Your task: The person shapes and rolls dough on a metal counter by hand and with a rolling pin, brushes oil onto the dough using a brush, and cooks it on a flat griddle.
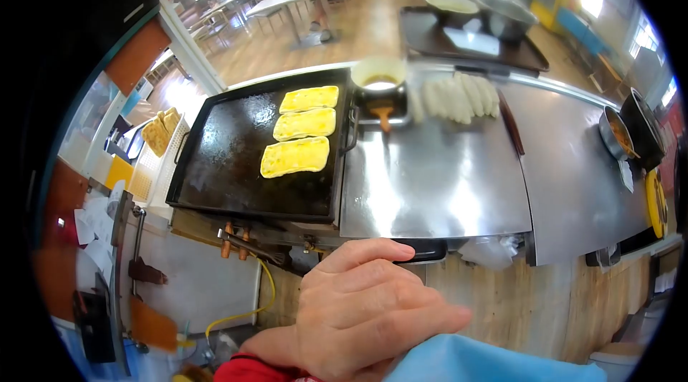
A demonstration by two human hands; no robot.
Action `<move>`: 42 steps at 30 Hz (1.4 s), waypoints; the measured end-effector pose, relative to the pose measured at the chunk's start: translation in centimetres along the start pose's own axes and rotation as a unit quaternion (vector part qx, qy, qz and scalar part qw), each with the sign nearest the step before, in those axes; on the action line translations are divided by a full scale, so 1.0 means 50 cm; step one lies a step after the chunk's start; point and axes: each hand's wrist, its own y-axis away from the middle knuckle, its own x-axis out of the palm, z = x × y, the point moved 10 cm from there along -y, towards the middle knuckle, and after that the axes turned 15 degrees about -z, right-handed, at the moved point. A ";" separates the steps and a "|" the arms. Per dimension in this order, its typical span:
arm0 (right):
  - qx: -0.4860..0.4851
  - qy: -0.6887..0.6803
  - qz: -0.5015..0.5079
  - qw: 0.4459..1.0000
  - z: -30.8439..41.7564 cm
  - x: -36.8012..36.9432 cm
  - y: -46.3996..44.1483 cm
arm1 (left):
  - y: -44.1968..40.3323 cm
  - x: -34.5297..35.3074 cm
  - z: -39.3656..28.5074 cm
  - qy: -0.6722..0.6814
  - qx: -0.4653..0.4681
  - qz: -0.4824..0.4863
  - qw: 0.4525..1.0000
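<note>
My left hand [358, 303] is in front of me at the counter's near edge. It lies over my right hand, which is mostly hidden beneath it and by a light blue sleeve [494, 360]. A red cuff [247, 369] shows at the lower left. Neither hand touches the food. Beyond them, three yellow rectangular flatbreads [295, 157] lie in a column on the right part of a black griddle [215, 181]. To the griddle's right stands a container [380, 74] with a brush [384, 115] by it. Pale dough pieces [462, 97] lie in a row beside that.
A steel counter [430, 174] extends right, with a dark rolling pin [511, 124] on it. A metal bowl [616, 135] stands far right. A tray [423, 34] holds pots at the back. Browned flatbreads [159, 131] sit in a basket at left. A person sits at a far table.
</note>
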 end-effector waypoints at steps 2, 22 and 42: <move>-0.013 -0.009 0.000 1.000 0.030 -0.008 0.010 | 0.007 0.014 -0.013 -0.004 0.006 0.001 1.000; -0.256 0.067 0.022 0.964 0.219 -0.001 0.043 | 0.172 0.141 -0.176 0.337 0.195 0.145 0.910; -0.287 -0.069 0.291 0.910 0.285 0.158 0.004 | 0.162 0.166 -0.170 0.268 0.196 0.136 0.933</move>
